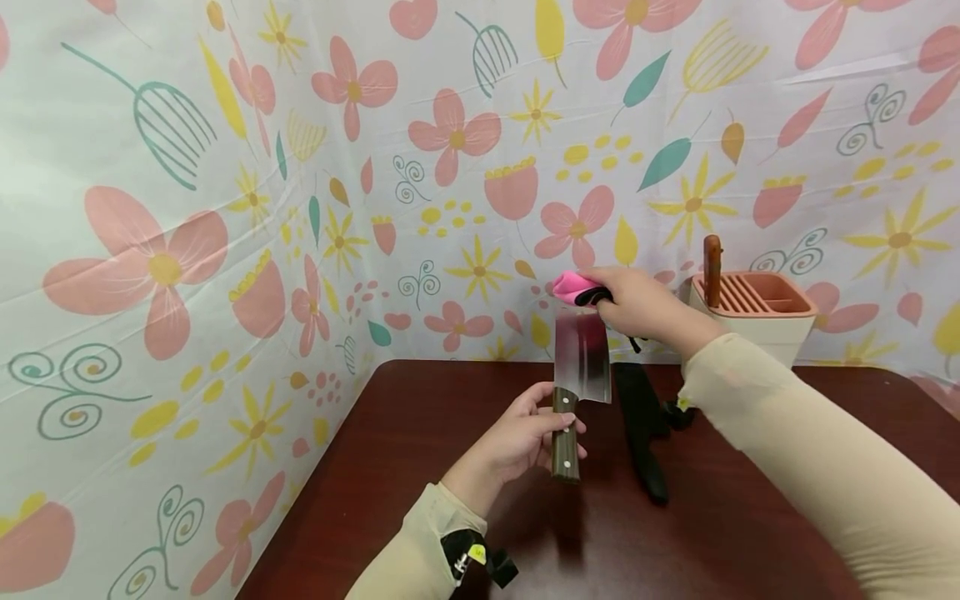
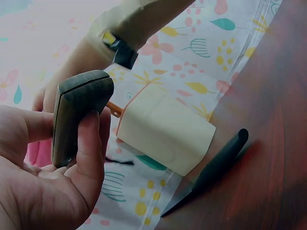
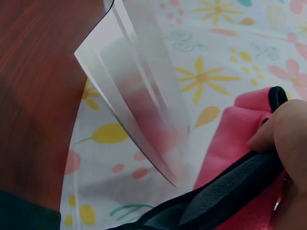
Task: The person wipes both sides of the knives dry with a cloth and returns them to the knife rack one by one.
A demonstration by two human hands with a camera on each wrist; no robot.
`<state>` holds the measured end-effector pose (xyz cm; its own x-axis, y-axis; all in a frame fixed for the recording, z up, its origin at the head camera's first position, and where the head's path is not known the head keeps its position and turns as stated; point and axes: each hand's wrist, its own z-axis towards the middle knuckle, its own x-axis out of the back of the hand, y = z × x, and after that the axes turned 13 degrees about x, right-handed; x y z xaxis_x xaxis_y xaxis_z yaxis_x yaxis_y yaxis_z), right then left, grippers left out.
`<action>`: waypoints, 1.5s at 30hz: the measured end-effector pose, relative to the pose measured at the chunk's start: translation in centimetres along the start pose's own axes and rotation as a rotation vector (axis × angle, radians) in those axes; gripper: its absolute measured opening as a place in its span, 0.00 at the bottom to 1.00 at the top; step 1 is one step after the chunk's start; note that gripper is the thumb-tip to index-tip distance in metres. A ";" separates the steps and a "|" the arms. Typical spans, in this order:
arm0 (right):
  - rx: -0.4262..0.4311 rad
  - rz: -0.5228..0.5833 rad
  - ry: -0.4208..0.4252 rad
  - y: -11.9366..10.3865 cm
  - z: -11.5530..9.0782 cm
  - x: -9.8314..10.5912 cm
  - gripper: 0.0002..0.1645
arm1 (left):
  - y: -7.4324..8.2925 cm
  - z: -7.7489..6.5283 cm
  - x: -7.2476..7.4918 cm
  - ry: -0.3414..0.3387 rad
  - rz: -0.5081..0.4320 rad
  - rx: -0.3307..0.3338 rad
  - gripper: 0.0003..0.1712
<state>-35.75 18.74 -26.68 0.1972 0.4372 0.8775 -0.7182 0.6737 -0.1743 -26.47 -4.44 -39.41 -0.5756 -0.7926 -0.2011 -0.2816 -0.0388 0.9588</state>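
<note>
My left hand (image 1: 528, 433) grips a cleaver (image 1: 582, 354) by its dark wooden handle (image 1: 565, 450), the shiny broad blade pointing up above the table. In the left wrist view the handle (image 2: 79, 108) lies between thumb and fingers. By the top end of the blade, my right hand (image 1: 633, 302) holds a folded pink cloth (image 1: 573, 287) with black edging. The right wrist view shows the cloth (image 3: 240, 129) beside the blade (image 3: 144, 105), which reflects some pink; a narrow gap appears between them there.
A black knife (image 1: 641, 433) lies on the dark red-brown table (image 1: 712, 517) right of the cleaver. Behind it stands a cream knife holder (image 1: 757, 312) with an orange slotted top and a brown handle (image 1: 712, 271) sticking out. A flowered sheet (image 1: 450, 225) hangs behind and left.
</note>
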 end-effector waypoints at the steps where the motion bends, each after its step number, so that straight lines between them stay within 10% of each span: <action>1: 0.005 -0.006 0.011 0.1 0.4 -0.4 0.33 | 0.0 0.0 0.0 -0.002 -0.002 0.001 0.23; 26: -0.034 -0.013 -0.047 -0.5 0.8 -4.7 0.38 | 0.3 -0.4 0.2 -0.032 0.011 -0.017 0.26; 45: 0.133 -0.006 -0.006 -3.2 -1.6 -5.9 0.36 | 0.7 -0.3 0.7 0.009 -0.002 -0.021 0.26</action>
<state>-33.57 14.98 -32.05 0.1976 0.4298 0.8811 -0.7993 0.5910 -0.1090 -26.82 -5.20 -38.83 -0.5684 -0.7979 -0.2009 -0.2665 -0.0525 0.9624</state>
